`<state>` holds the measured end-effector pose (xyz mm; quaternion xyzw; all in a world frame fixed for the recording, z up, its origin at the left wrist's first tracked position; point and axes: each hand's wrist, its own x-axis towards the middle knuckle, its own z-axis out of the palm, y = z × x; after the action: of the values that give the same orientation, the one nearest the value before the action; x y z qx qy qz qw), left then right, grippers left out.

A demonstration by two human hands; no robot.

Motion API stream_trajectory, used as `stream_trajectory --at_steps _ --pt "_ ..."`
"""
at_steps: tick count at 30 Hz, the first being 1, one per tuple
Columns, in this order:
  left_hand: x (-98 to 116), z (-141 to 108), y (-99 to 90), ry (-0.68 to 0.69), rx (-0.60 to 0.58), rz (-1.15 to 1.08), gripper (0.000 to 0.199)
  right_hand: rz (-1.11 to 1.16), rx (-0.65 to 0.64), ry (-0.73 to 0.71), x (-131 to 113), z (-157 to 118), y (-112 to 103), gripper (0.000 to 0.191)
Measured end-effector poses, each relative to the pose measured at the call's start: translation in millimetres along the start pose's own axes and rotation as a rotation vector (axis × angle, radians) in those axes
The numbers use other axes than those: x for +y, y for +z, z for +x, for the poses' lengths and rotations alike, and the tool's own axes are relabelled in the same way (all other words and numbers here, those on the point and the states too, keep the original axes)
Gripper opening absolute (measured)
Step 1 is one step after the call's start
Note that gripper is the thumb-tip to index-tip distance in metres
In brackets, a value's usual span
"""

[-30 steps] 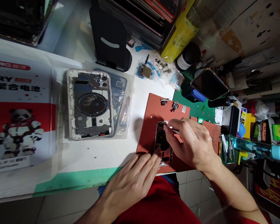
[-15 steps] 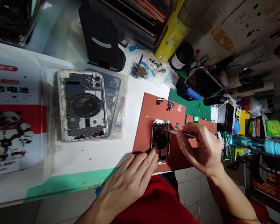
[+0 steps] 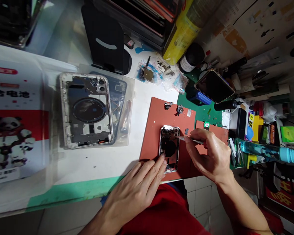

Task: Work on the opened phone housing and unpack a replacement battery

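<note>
An opened phone housing (image 3: 170, 148), dark inside with a bright metal rim, lies on a reddish-brown mat (image 3: 150, 130). My left hand (image 3: 137, 187) rests with stretched fingers on its lower left edge; the thumb is hidden. My right hand (image 3: 209, 155) pinches a slim metal tool with a ribbed grip (image 3: 181, 138). The tool's tip reaches over the upper right part of the housing; whether it touches is too small to tell. A small dark part (image 3: 186, 131) lies just right of the housing. Two small phone components (image 3: 179, 110) sit farther up the mat.
A larger white-rimmed device shell (image 3: 86, 111) lies on a plastic sleeve to the left. Behind the mat are small plastic bags (image 3: 172, 80), a black bottle (image 3: 192, 58) and a smartphone (image 3: 215, 85). A blue-capped bottle (image 3: 267, 151) and clutter line the right side.
My right hand has shifted very slightly left, with the tool still over the housing's upper right. My left hand and the housing have stayed put.
</note>
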<state>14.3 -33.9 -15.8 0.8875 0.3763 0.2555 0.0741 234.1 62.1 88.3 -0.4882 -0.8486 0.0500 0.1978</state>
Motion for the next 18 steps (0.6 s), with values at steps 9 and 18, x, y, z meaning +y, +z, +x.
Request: stream_trajectory --at_steps 9,18 --pt "0.1 -1.4 2.3 -0.004 0.02 -0.03 0.036 0.021 -0.14 -0.04 0.8 0.4 -6.7 0.017" --pt "-0.7 -2.1 0.8 0.002 0.005 -0.016 0.041 -0.121 -0.045 -0.154 1.9 7.4 1.6 0.011"
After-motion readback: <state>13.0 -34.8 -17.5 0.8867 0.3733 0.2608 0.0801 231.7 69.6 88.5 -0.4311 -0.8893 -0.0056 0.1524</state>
